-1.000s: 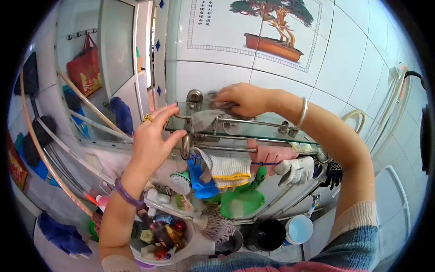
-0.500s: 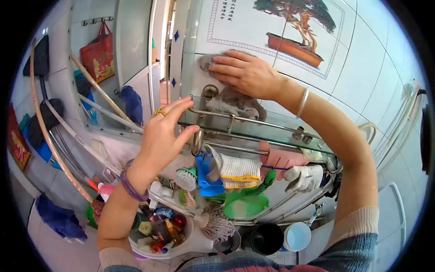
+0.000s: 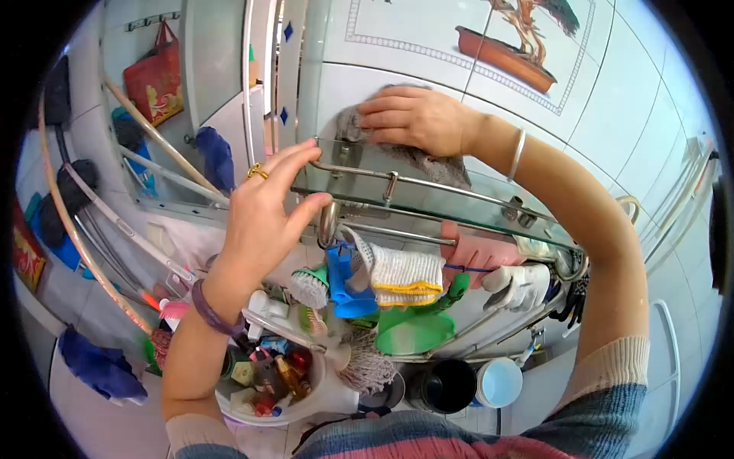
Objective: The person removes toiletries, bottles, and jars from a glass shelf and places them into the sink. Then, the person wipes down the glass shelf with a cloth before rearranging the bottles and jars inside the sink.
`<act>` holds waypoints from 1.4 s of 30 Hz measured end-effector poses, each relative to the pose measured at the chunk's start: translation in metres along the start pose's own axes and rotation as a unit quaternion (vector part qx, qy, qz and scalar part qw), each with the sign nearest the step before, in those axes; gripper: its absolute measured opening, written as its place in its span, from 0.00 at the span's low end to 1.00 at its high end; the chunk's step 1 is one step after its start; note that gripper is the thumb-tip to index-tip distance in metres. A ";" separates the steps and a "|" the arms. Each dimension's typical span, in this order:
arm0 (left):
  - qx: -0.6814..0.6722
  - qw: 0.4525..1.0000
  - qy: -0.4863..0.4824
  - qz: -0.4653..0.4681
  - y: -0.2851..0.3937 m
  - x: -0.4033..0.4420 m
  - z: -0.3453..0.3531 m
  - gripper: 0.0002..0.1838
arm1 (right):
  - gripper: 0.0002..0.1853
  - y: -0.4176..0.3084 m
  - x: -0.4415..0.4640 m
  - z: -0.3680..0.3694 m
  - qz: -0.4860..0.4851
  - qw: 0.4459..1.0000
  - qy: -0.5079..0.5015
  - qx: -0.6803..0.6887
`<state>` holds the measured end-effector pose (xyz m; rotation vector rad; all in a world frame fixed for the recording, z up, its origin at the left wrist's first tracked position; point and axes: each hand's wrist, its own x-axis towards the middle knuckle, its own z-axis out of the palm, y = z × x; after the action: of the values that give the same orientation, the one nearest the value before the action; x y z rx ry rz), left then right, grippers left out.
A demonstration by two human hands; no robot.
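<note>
A damp-looking grey cloth [image 3: 440, 164] is bunched against the white wall tiles just above a glass shelf [image 3: 489, 219]. My right hand [image 3: 428, 122] presses on it, fingers over the cloth; part of the cloth is hidden beneath. At the shelf's left end, my left hand [image 3: 267, 210] has its fingertips by the corner of the metal guard rail [image 3: 436, 183] and its thumb lower, near a bent metal bar end [image 3: 327, 223]. The shelf end lies between thumb and fingers.
Below the shelf hang a white knitted glove [image 3: 405, 277], pink gloves [image 3: 478, 251], a scrub brush [image 3: 310, 287] and a green scoop [image 3: 417, 330]. A basin of bottles [image 3: 321, 394], a mop head [image 3: 365, 363], a black bucket [image 3: 446, 386] and a white bucket [image 3: 499, 382] stand lower. A mirror [image 3: 164, 99] is left.
The view has tilted down slightly. My right hand and the cloth have shifted a little down toward the shelf and right along the wall. My left hand keeps its place at the shelf end.
</note>
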<state>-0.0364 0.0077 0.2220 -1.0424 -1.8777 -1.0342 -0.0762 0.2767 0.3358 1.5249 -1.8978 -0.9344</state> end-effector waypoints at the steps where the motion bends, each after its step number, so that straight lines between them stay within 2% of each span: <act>1: 0.004 1.000 -0.003 0.004 0.000 0.000 -0.001 0.24 | 0.16 -0.007 -0.011 -0.008 0.025 0.999 -0.029 0.020; 4: 0.004 1.000 0.008 0.013 -0.003 0.001 0.000 0.23 | 0.16 -0.011 -0.033 -0.034 0.125 0.988 -0.052 0.070; 5: -0.013 1.000 0.005 0.003 -0.001 0.001 0.000 0.24 | 0.21 -0.011 -0.028 -0.035 0.179 0.981 -0.025 0.068; 8: -0.012 1.000 0.004 0.000 0.000 0.001 0.000 0.24 | 0.22 -0.007 0.022 -0.021 0.235 0.948 0.128 0.170; 10: -0.011 1.000 0.005 -0.011 0.004 0.000 0.002 0.24 | 0.27 -0.013 0.049 0.005 0.192 0.945 0.028 0.262; 11: -0.009 1.000 0.005 -0.016 0.004 0.001 0.001 0.24 | 0.28 -0.022 0.060 0.017 0.133 0.962 0.007 0.237; 14: -0.001 1.000 -0.006 -0.014 0.004 0.002 -0.001 0.24 | 0.29 -0.020 0.033 0.008 0.112 0.950 0.007 0.290; 17: -0.001 1.000 -0.002 -0.001 0.000 0.002 0.000 0.24 | 0.30 -0.034 -0.008 -0.026 0.238 0.911 -0.119 0.316; 20: 0.014 1.000 0.009 0.010 -0.003 0.002 0.001 0.24 | 0.31 -0.036 -0.029 -0.038 0.256 0.901 -0.127 0.327; 21: 0.014 1.000 0.008 0.008 -0.003 0.002 0.001 0.24 | 0.29 -0.038 -0.025 -0.032 0.288 0.893 -0.110 0.328; 24: 0.002 1.000 0.003 0.005 0.001 0.004 0.000 0.24 | 0.28 -0.041 0.015 -0.009 0.314 0.889 0.035 0.333; 27: 0.016 1.000 -0.004 -0.003 0.002 0.003 -0.003 0.23 | 0.27 -0.032 0.039 -0.001 0.294 0.887 0.064 0.349; 30: 0.037 0.999 -0.014 0.004 0.003 0.006 -0.003 0.23 | 0.27 -0.029 0.018 -0.014 0.272 0.866 -0.013 0.419; 31: 0.028 1.000 -0.013 -0.001 0.004 0.006 -0.002 0.23 | 0.27 -0.029 0.003 -0.020 0.257 0.828 -0.012 0.498; 34: 0.012 1.000 -0.015 -0.014 0.007 0.006 -0.001 0.24 | 0.26 -0.035 -0.045 -0.048 0.213 0.816 -0.039 0.536; 35: 0.014 1.000 -0.020 -0.016 0.006 0.005 -0.001 0.25 | 0.25 -0.039 -0.061 -0.060 0.278 0.791 -0.074 0.539; 36: 0.019 0.999 -0.023 -0.019 0.005 0.004 -0.002 0.25 | 0.24 -0.039 -0.081 -0.065 0.304 0.806 -0.110 0.496; 37: 0.015 0.999 -0.020 -0.022 0.004 0.004 -0.001 0.25 | 0.24 -0.038 -0.097 -0.071 0.348 0.787 -0.151 0.486; 38: 0.012 0.999 -0.017 -0.026 0.004 0.003 -0.001 0.25 | 0.24 -0.041 -0.109 -0.075 0.383 0.805 -0.186 0.412; 42: 0.017 1.000 -0.005 -0.014 0.006 0.003 0.001 0.24 | 0.22 -0.047 -0.098 -0.070 0.415 0.831 -0.163 0.332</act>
<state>-0.0328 0.0114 0.2263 -1.0061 -1.9160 -1.0105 0.0273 0.3534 0.3444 0.6307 -2.9498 -0.1107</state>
